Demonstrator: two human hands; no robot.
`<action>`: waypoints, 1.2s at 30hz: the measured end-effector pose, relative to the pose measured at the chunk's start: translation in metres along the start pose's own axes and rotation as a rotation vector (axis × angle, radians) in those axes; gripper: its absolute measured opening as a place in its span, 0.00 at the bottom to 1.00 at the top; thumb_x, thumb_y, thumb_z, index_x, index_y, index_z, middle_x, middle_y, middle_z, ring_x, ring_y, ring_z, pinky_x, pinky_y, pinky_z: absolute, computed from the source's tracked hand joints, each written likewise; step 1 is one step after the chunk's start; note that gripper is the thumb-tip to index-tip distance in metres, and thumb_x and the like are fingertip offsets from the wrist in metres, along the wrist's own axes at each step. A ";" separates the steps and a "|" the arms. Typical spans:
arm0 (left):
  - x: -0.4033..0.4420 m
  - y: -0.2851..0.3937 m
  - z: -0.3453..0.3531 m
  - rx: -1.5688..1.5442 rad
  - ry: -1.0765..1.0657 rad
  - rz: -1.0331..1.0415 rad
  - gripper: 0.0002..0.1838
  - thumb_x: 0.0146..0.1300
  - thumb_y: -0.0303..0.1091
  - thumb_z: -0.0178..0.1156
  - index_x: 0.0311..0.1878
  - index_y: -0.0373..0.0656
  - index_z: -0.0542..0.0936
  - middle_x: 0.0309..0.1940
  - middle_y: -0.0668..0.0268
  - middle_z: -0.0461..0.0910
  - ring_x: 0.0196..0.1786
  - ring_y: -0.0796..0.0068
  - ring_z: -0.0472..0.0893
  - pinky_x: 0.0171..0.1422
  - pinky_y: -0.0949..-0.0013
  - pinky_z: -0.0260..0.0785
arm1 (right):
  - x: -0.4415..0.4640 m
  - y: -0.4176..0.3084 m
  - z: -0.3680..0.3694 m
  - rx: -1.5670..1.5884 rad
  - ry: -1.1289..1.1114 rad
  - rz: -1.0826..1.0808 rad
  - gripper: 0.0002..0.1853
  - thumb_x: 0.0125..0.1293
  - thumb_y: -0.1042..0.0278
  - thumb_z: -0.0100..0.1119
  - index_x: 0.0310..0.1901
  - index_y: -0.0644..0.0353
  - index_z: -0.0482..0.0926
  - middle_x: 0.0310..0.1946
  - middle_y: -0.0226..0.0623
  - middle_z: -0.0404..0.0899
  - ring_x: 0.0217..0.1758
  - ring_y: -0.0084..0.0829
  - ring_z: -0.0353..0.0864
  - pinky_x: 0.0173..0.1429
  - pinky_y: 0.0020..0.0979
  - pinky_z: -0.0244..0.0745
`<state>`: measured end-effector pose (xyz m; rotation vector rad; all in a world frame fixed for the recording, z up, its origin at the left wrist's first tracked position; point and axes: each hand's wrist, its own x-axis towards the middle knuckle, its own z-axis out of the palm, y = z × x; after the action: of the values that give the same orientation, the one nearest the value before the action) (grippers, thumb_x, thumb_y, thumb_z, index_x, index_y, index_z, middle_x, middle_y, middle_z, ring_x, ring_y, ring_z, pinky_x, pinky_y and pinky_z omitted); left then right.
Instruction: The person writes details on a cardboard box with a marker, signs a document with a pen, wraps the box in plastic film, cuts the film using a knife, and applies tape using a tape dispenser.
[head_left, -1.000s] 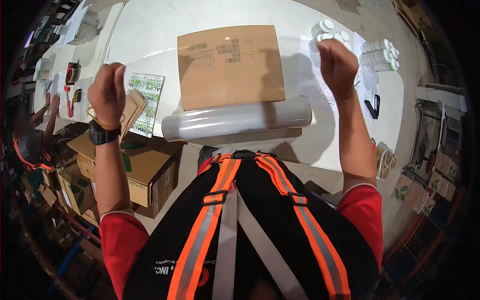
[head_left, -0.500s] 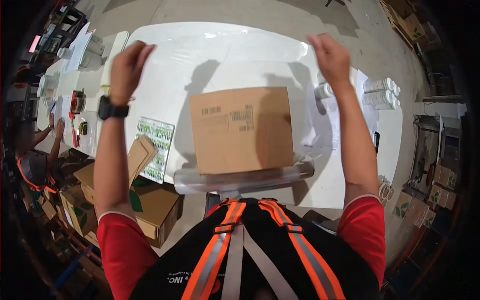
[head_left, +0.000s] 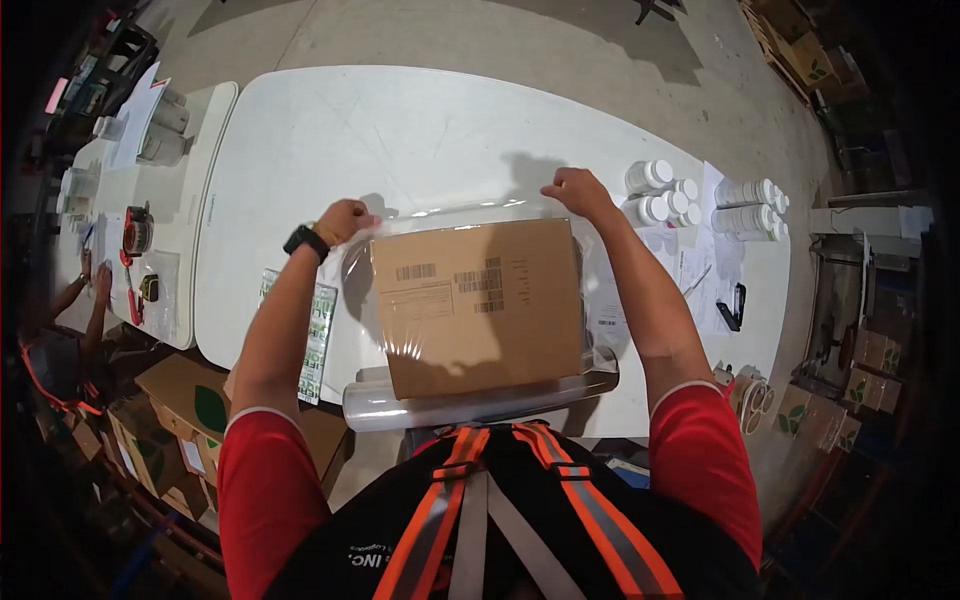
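Observation:
A cardboard box (head_left: 475,320) with printed labels sits on the white table in front of me. Clear plastic film (head_left: 460,209) covers its top and stretches past its far edge. The film roll (head_left: 420,409) lies along the box's near side. My left hand (head_left: 345,221), with a black watch on the wrist, pinches the film near the box's far left corner. Beyond the far right corner, my right hand (head_left: 582,193) is closed on the film's other end. The thin film between the fingers is hard to see.
Several white bottles (head_left: 655,195) stand on papers to the right, with a black stapler-like object (head_left: 737,308) nearby. A green-printed sheet (head_left: 318,340) lies left of the box. Another person's hands (head_left: 100,278) rest on the left table beside a tape dispenser (head_left: 137,232).
Both hands have come down and toward me from beyond the box, drawing closer together. The film now lies over the box's top. My view has shifted slightly.

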<state>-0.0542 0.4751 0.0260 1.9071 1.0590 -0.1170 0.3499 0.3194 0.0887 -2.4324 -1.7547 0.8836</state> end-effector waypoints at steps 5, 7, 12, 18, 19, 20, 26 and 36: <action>-0.057 -0.001 0.079 -1.043 0.153 -0.055 0.16 0.67 0.44 0.49 0.43 0.38 0.75 0.30 0.70 0.77 0.31 0.82 0.74 0.37 0.77 0.70 | -0.022 0.023 0.059 0.490 0.247 0.127 0.17 0.54 0.54 0.61 0.33 0.63 0.78 0.32 0.47 0.80 0.37 0.39 0.80 0.43 0.35 0.73; -0.051 -0.035 0.129 -0.789 0.349 0.182 0.19 0.68 0.45 0.46 0.50 0.38 0.73 0.40 0.65 0.77 0.40 0.79 0.76 0.44 0.76 0.71 | -0.030 0.037 0.103 0.726 0.448 0.059 0.16 0.58 0.56 0.58 0.34 0.65 0.77 0.32 0.47 0.79 0.37 0.35 0.79 0.43 0.33 0.72; -0.059 -0.116 0.148 -0.159 0.274 0.377 0.19 0.61 0.39 0.50 0.53 0.40 0.72 0.50 0.53 0.74 0.51 0.57 0.74 0.55 0.61 0.68 | -0.073 0.041 0.125 0.755 0.359 -0.006 0.14 0.60 0.60 0.53 0.38 0.63 0.76 0.32 0.47 0.79 0.37 0.42 0.79 0.42 0.36 0.72; -0.156 0.034 -0.016 -0.177 0.722 0.040 0.20 0.69 0.42 0.42 0.52 0.36 0.72 0.44 0.54 0.78 0.49 0.63 0.76 0.55 0.64 0.66 | -0.123 0.016 0.024 0.803 0.522 0.089 0.17 0.67 0.59 0.48 0.48 0.63 0.75 0.44 0.41 0.79 0.50 0.34 0.76 0.54 0.32 0.68; -0.156 0.086 -0.005 -0.266 0.746 0.192 0.21 0.69 0.43 0.42 0.55 0.35 0.70 0.50 0.54 0.75 0.55 0.65 0.73 0.61 0.66 0.62 | -0.122 0.001 0.020 1.092 0.529 0.035 0.18 0.68 0.59 0.47 0.52 0.63 0.74 0.49 0.40 0.77 0.55 0.32 0.73 0.57 0.31 0.66; -0.149 0.115 0.013 -0.407 0.634 0.296 0.24 0.70 0.44 0.41 0.61 0.35 0.65 0.60 0.56 0.67 0.64 0.66 0.64 0.68 0.68 0.51 | -0.121 -0.019 0.021 1.164 0.456 -0.002 0.20 0.68 0.58 0.45 0.56 0.62 0.71 0.54 0.39 0.73 0.60 0.33 0.69 0.61 0.31 0.63; -0.100 0.098 0.085 -1.209 0.387 0.134 0.32 0.70 0.55 0.33 0.67 0.40 0.57 0.64 0.58 0.62 0.66 0.69 0.61 0.70 0.69 0.50 | -0.103 -0.035 0.059 1.481 0.205 -0.113 0.26 0.73 0.54 0.35 0.64 0.64 0.61 0.65 0.41 0.61 0.67 0.30 0.60 0.68 0.29 0.54; -0.104 0.097 0.097 -1.454 0.284 0.052 0.35 0.69 0.59 0.30 0.68 0.41 0.57 0.65 0.61 0.61 0.67 0.67 0.61 0.69 0.65 0.54 | -0.132 -0.025 0.086 1.754 0.071 0.045 0.29 0.72 0.47 0.34 0.61 0.64 0.64 0.60 0.37 0.66 0.62 0.29 0.64 0.65 0.28 0.58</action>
<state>-0.0189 0.3167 0.0847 0.6079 0.8371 0.7747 0.2612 0.1864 0.0816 -1.1778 -0.2898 1.3547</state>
